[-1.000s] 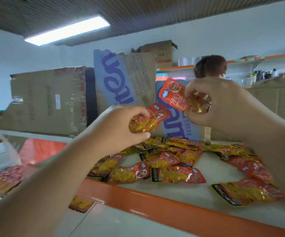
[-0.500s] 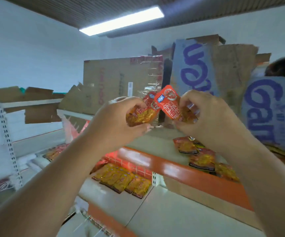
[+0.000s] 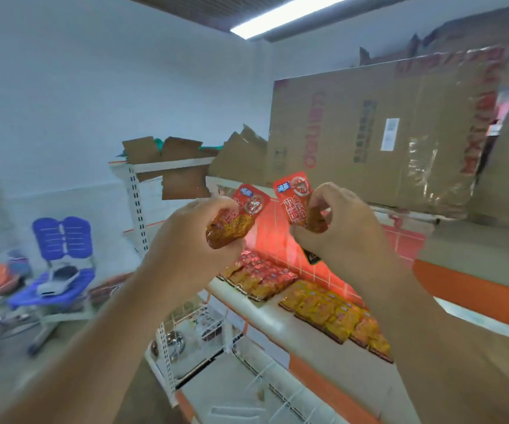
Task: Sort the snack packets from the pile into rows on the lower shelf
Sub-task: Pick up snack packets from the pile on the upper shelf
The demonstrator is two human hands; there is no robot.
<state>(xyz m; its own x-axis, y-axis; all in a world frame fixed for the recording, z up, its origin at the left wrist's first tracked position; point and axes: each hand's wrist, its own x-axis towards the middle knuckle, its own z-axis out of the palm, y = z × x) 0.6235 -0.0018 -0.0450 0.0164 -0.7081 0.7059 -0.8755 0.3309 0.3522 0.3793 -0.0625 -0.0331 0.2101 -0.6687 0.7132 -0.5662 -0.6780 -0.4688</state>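
left hand (image 3: 192, 240) and right hand (image 3: 342, 231) each grip a red packet (image 3: 248, 205) (golden lower half)

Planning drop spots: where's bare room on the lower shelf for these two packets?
Free: the front strip of the lower shelf, ahead of the red row and yellow row, plus a narrow gap between them. Crowded: the back, where both rows sit. Beyond the yellow row, the right arm hides it.
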